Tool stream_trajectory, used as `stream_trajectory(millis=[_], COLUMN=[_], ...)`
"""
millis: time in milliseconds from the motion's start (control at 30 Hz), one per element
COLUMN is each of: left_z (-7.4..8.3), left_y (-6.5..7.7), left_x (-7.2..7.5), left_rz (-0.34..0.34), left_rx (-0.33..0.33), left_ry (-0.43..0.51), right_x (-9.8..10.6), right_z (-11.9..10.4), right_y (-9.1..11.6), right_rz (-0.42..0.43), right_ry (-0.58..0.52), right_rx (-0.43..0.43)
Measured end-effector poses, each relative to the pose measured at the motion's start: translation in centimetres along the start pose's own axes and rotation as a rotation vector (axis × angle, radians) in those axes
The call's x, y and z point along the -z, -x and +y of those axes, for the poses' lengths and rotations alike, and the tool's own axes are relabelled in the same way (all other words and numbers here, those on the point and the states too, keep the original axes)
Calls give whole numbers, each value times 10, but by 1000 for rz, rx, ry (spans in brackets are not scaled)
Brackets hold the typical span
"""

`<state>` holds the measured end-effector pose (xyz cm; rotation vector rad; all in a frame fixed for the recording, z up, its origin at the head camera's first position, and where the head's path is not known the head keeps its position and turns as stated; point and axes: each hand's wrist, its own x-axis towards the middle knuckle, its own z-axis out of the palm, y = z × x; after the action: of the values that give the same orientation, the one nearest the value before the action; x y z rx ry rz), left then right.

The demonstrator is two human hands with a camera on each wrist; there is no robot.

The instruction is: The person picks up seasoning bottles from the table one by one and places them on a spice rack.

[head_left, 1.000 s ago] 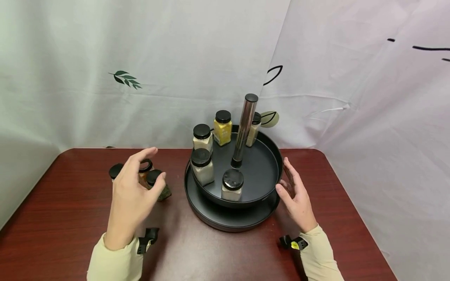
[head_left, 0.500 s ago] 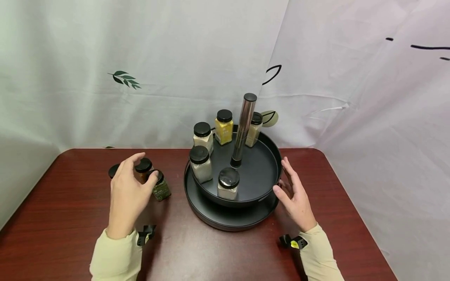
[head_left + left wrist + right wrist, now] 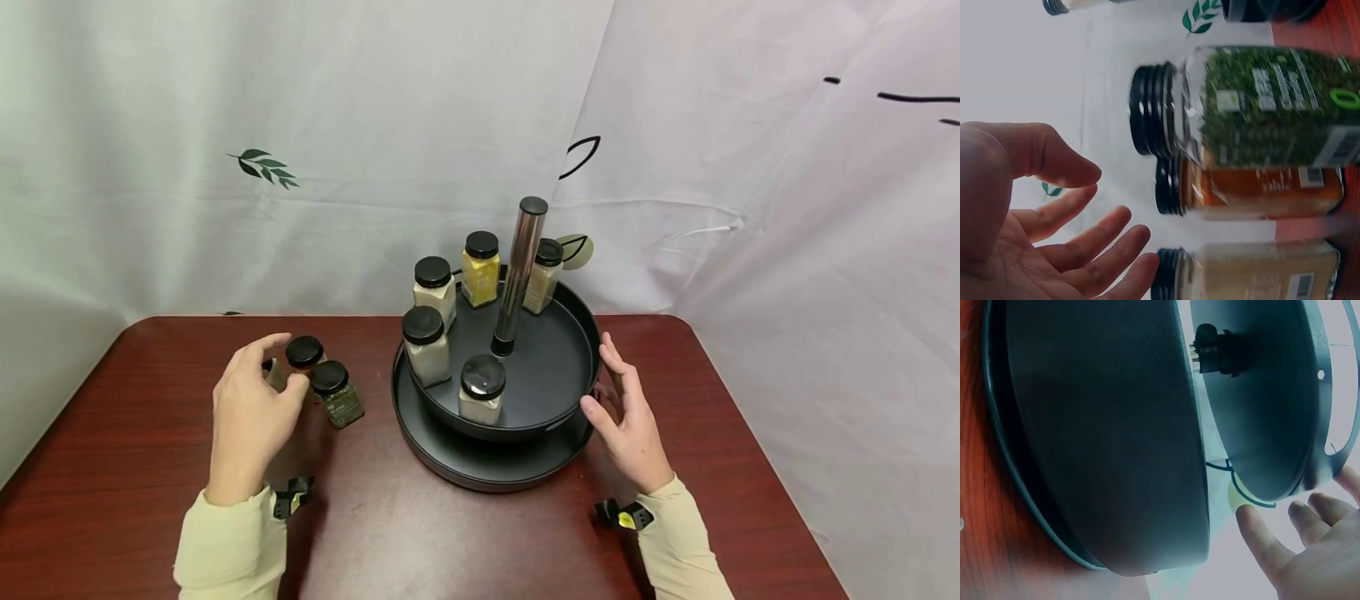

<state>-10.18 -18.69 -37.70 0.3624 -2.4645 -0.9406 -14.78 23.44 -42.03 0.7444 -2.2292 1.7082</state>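
Note:
My left hand (image 3: 251, 417) hovers over the spice jars at the left, thumb and fingers loosely curved with nothing in them. Nearest its fingertips in the left wrist view is the black lid of a beige spice jar (image 3: 1241, 272), mostly covered by the hand in the head view. Beside it stand an orange spice jar (image 3: 1260, 187) and a green herb jar (image 3: 342, 406). My right hand (image 3: 633, 433) has its extended fingers at the right rim of the upper tray (image 3: 551, 358) of a black two-tier turntable. Several spice jars, including a yellow one (image 3: 480, 279), stand on that tray.
A shiny metal post with a black cap (image 3: 519, 279) rises from the middle of the upper tray. Beneath lies the wider lower tray (image 3: 487, 471), on a dark red wooden table (image 3: 420, 550). White curtains (image 3: 375, 100) hang behind the table and along its sides.
My left hand has moved left, from over the green herb jar toward the beige one. The upper tray has turned slightly clockwise, its front jar shifting left; my right hand has barely moved.

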Motion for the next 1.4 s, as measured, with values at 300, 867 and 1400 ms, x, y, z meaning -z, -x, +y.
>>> stream_trajectory(millis=[300, 867, 1400], left_z=[-11, -41, -57], left_y=[-4, -11, -12], left_x=[2, 2, -4], left_rz=[117, 103, -12], left_rx=[7, 167, 259], left_ry=[53, 29, 12], right_x=[-2, -2, 2], right_z=[2, 6, 6], right_y=[-3, -5, -6], right_rz=[54, 78, 32], right_ry=[49, -109, -50], right_rx=[104, 32, -43])
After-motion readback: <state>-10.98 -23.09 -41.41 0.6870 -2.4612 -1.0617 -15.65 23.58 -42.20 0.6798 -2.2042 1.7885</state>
